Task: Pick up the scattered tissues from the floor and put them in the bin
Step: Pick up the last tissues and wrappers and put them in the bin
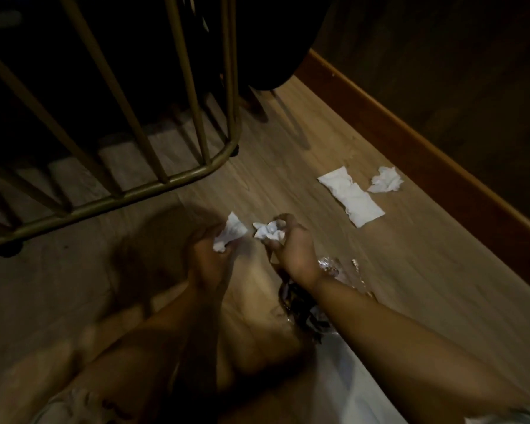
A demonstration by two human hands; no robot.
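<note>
The left hand (pixel 207 255) clenched one crumpled tissue (pixel 230 232); the right hand (pixel 291 246) gripped another wad (pixel 268 231). Two more tissues lay on the floor (pixel 410 270): a flat one (pixel 351 195) and a crumpled one (pixel 385 179) beside the skirting board (pixel 410 130).

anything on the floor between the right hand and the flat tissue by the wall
Nothing visible: bare floor lies between the right hand, which already grips a crumpled tissue, and the flat tissue.

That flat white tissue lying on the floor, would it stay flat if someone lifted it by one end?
Probably not: the flat tissue looks thin and creased, so it would likely droop. It seems very light, like the crumpled tissue beside it.
</note>
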